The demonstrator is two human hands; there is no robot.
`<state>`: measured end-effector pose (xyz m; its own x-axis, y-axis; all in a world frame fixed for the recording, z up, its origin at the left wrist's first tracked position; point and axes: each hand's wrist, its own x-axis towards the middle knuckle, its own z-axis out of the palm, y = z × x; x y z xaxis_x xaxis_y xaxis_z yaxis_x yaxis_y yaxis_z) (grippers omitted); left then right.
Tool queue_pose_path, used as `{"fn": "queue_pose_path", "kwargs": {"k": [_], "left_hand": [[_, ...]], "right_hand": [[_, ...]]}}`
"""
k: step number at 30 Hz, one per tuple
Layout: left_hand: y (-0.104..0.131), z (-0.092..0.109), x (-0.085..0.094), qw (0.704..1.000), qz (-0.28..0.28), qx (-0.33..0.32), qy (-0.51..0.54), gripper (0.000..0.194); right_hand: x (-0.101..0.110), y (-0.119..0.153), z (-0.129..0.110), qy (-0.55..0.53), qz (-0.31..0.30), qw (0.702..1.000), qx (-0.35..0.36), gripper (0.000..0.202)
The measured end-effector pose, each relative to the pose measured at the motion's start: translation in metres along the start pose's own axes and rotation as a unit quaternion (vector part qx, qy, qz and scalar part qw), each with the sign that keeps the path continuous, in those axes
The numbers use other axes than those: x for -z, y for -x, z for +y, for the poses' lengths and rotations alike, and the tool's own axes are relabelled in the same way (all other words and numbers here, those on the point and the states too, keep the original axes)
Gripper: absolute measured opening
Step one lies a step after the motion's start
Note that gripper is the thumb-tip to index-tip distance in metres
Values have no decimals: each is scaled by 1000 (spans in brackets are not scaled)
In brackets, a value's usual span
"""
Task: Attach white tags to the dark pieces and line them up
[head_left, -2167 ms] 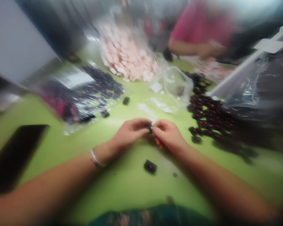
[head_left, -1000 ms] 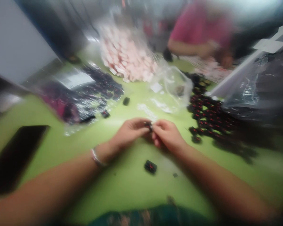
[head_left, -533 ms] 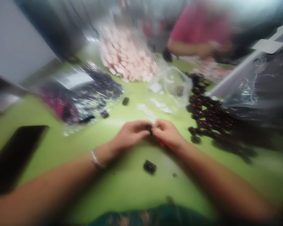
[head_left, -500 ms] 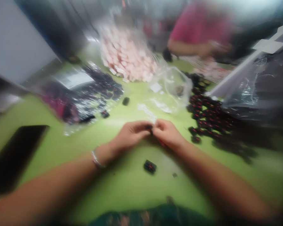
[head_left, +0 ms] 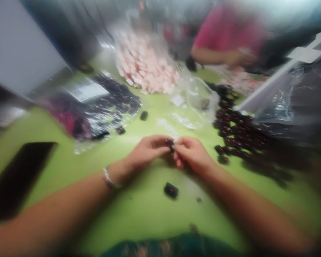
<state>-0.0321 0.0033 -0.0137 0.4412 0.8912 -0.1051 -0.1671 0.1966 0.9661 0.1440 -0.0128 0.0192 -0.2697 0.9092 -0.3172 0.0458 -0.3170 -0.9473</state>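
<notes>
Between my two hands, over the green table (head_left: 139, 214), is a small black part with red on it (head_left: 170, 145). My left hand (head_left: 151, 150) pinches it between thumb and fingers. From the other side my right hand (head_left: 192, 151) has its thumb and forefinger closed at the part's right end; whether they hold a smaller piece there is hidden. A similar black part with a red mark (head_left: 171, 190) lies on the table below my hands. Just beyond my fingers is a strip of small whitish pieces (head_left: 166, 126), blurred.
A pile of black-and-red parts (head_left: 235, 132) lies on the right beside a plastic-covered bin (head_left: 289, 100). On the left are a clear bag of black parts (head_left: 104, 103) and a dark flat slab (head_left: 18, 178). Pale pink pieces (head_left: 147, 67) are heaped behind. A person in pink (head_left: 227, 35) works opposite.
My right hand has turned slightly, and its lower fingers now show beneath the thumb. My left hand keeps its pinch on the black part. The view has shifted a little.
</notes>
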Motion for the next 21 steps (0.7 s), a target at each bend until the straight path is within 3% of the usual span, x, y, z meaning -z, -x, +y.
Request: {"fn": "queue_pose_path", "kwargs": {"k": [6, 12, 21], "left_hand": [[2, -2, -2, 999, -3, -17, -39, 34], [4, -2, -8, 993, 12, -53, -109, 28], [-2, 1, -1, 1000, -9, 6, 15, 34]], "right_hand": [[-3, 2, -5, 85, 37, 996, -3, 10], [-4, 0, -4, 177, 52, 983, 12, 14], [4, -2, 0, -2, -13, 1000, 4, 22]]}}
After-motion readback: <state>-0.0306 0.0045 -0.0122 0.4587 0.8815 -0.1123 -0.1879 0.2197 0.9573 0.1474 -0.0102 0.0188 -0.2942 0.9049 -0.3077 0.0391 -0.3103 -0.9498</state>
